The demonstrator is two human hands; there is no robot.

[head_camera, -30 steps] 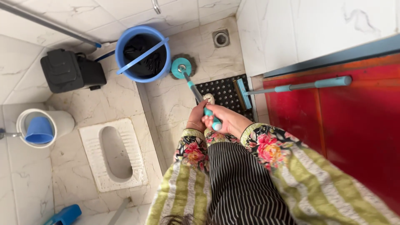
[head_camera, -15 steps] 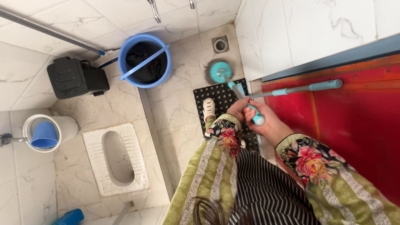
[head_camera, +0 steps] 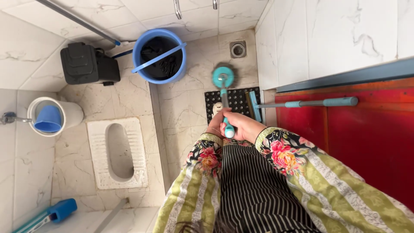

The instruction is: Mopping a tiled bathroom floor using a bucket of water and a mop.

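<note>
Head view: both hands grip one teal mop by its handle. The right hand is clenched around the handle's top end; the left hand wraps it just below, fingers mostly hidden behind the right. Ahead of the fingers the handle runs down to the round mop head, which rests on the tile floor at the far edge of one black studded mat. Beyond it lies one floor drain, close to the wall corner. Left of the fingers, past bare tile, sits one squat pan; one blue bucket stands ahead-left. Right of the fingers, one squeegee leans against the red door, hemming that side in.
</note>
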